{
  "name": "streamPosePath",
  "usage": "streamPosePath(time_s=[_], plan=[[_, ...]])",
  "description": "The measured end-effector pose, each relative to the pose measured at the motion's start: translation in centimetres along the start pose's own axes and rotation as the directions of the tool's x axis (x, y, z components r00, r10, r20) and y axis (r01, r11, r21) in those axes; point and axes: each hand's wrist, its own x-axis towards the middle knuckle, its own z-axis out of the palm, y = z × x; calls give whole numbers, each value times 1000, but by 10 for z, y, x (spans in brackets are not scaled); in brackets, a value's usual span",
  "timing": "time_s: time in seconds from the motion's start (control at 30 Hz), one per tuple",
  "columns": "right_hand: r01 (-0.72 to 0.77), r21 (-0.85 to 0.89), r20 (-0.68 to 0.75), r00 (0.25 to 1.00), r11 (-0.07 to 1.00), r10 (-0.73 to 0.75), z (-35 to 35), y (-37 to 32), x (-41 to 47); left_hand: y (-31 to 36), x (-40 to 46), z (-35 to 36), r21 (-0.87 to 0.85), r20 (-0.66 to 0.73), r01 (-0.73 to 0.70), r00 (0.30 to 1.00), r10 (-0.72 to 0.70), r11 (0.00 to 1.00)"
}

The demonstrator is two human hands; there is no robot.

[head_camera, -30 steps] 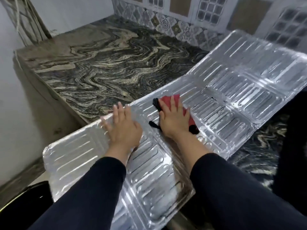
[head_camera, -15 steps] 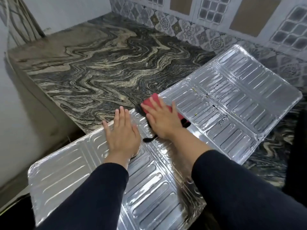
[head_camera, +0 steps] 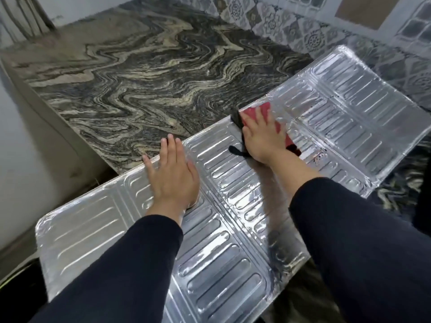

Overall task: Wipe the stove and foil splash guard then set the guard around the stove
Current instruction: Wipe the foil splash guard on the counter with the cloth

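The foil splash guard (head_camera: 338, 127), silver with embossed ribs and several hinged panels, lies flat across the counter, its near-left end hanging past the counter edge. My left hand (head_camera: 173, 176) rests flat on a middle panel, fingers spread, holding nothing. My right hand (head_camera: 262, 136) presses a red cloth with black edging (head_camera: 257, 111) onto the guard near its far edge. Small dark specks show on the foil to the right of my right wrist. No stove is visible.
The dark marbled counter (head_camera: 144, 73) spreads left and behind the guard. A patterned tile wall (head_camera: 291, 26) runs along the back. The counter's left edge drops beside a pale wall (head_camera: 21, 145). Something dark stands at the far right edge (head_camera: 423, 206).
My right hand has slid the red cloth forward and to the right along the guard's far edge. My left hand stays pressed flat on the foil. The view has shifted slightly.
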Motion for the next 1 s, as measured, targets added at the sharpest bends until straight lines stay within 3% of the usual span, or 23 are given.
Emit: streamPosePath(time_s=[0.13, 0.23, 0.3, 0.43, 0.5, 0.67, 0.83, 1.0], plan=[[185, -21, -21, 982, 982, -186, 28, -37, -81, 0, -2, -3, -17, 20, -5, 1000, 5, 1000], [273, -35, -7, 962, 961, -274, 30, -19, -116, -4, -3, -3, -13, 29, -23, 999, 23, 1000], [202, -38, -28, 979, 979, -203, 19, 16, -120, -7, -2, -2, 3, 35, -34, 999, 34, 999], [-129, -32, -50, 991, 991, 127, -6, 82, -109, -6, -1, 0, 18, 39, -46, 998, 46, 999], [-177, -20, -41, 984, 984, 176, -9, 84, -107, -6, 1, -3, 30, 48, -41, 998, 39, 999], [-136, 7, -70, 988, 991, 136, 8, 37, -128, -15, 9, -22, 71, 45, 62, 997, -66, 996], [-114, 13, -71, 991, 993, 115, 30, -11, -142, 29, 17, -24, 14, 38, -120, 992, 120, 993], [4, -92, -107, 994, 996, -14, 32, -21, -150, 49, 31, -7, -38, 57, -138, 989, 140, 990]])
